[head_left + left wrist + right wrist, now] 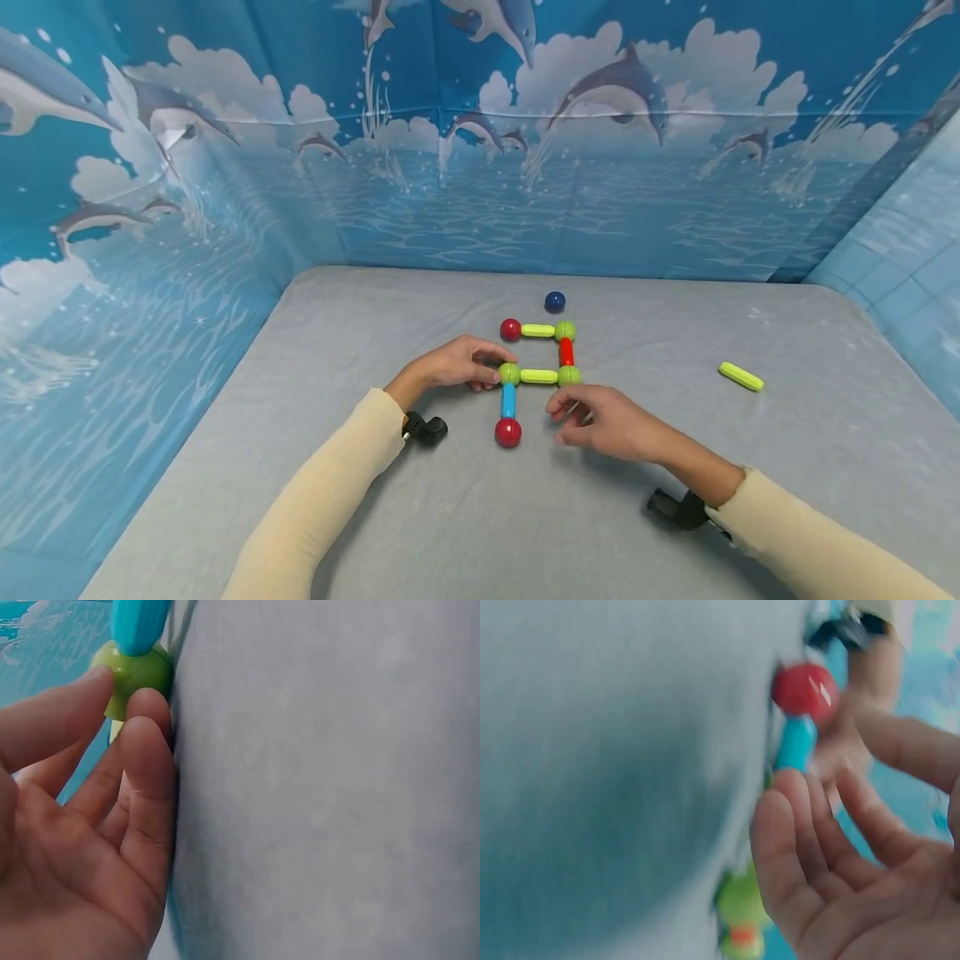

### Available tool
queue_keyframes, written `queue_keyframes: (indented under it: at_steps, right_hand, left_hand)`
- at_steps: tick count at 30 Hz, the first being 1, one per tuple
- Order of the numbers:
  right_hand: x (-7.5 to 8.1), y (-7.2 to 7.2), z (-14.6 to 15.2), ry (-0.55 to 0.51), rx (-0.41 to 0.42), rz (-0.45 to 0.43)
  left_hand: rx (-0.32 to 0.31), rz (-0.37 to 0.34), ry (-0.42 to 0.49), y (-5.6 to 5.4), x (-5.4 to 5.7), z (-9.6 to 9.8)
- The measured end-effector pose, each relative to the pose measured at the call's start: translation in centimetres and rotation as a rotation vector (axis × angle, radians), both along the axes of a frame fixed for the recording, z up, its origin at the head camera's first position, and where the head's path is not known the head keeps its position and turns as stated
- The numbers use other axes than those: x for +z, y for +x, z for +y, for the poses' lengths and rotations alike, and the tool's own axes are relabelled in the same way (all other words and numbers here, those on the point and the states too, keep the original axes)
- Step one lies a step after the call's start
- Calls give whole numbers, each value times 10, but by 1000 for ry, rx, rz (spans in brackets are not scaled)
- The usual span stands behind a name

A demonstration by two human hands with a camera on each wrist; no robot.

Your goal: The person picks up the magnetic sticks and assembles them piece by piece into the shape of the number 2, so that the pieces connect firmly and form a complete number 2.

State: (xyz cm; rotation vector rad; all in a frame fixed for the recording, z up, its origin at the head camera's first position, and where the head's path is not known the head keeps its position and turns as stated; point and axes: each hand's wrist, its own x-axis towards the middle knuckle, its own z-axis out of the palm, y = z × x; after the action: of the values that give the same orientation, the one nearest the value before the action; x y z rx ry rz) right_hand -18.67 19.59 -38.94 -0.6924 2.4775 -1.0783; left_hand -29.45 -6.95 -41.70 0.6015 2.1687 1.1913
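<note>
A figure of balls and rods lies flat on the table. My left hand (467,363) pinches its green ball (509,373), thumb on one side and fingertips on the other in the left wrist view. A blue rod (508,401) runs from that ball to a red ball (507,432) nearer me. A yellow-green rod (538,377) joins it to another green ball (569,376). Just in front of that second ball, my right hand (609,421) has loosely bent fingers and holds nothing. From there a red rod (566,352) leads to the far green ball (565,331).
At the figure's far side, a yellow-green rod (537,331) ends in a red ball (511,330). A loose dark blue ball (555,302) sits behind it. Another yellow-green rod (741,377) lies alone to the right. A dolphin-printed curtain (480,200) borders the grey table (450,517).
</note>
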Motion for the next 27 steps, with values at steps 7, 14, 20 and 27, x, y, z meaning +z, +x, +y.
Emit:
queue_keyframes:
  at_steps: [7,14,20,27]
  right_hand:
    - [12,-5,78,36,-86,31]
    - [14,-18,151,251,-299,344]
    - [7,-37,205,401,-353,320]
    - [-9,-43,228,504,-358,152]
  left_hand:
    - [52,111,8,15,2,-6]
    - [85,486,-76,63,10,-11]
    - [3,568,-74,82,12,-16]
    - [-66,533,-41,87,4,-15]
